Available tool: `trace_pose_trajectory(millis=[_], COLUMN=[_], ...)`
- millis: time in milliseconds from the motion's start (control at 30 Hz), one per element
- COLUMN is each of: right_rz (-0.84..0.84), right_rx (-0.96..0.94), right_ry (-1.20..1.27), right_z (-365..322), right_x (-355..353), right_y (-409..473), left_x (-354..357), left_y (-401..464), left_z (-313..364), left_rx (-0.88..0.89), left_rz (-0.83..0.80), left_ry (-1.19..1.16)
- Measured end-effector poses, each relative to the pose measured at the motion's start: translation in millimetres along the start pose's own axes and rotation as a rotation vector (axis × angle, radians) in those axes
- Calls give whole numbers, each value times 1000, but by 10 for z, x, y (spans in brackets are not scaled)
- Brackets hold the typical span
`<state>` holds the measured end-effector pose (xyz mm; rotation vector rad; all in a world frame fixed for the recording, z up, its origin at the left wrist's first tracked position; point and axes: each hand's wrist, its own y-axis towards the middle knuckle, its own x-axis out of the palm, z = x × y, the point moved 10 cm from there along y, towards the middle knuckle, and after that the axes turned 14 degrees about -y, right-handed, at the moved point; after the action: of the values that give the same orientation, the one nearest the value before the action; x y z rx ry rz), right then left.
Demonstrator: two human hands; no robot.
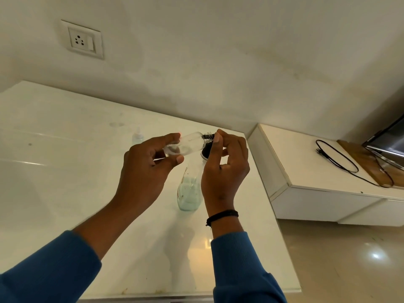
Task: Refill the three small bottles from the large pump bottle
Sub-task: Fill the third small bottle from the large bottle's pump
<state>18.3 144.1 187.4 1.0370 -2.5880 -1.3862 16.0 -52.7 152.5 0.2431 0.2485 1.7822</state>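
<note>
Blue sleeves low in front, both hands raised over the white table (65,149). Left hand (146,162) grips a clear small bottle (188,144) tipped sideways; right hand (225,169) pinches at its threaded neck. Just beneath stands the large bottle (189,193), pale liquid in its base. Farther back, another small bottle (137,137) stands near the wall.

A home: wall socket (82,39), television (387,141) on a cabinet (306,171).

small bottle (188,144) above large bottle (189,189) on table (65,149)
</note>
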Motion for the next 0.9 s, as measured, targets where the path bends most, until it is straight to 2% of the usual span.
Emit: trace_pose_trajectory(millis=[600,900], right_rz=[28,11], right_rx=[-40,4], right_ry=[-67,-61], right_z=[-107,-60], right_x=[-18,3], right_y=[23,31], left_x=[-17,0], left_y=[6,4], left_z=[11,29], left_rx=[-3,6], left_rz=[8,2], left_ry=[-18,2])
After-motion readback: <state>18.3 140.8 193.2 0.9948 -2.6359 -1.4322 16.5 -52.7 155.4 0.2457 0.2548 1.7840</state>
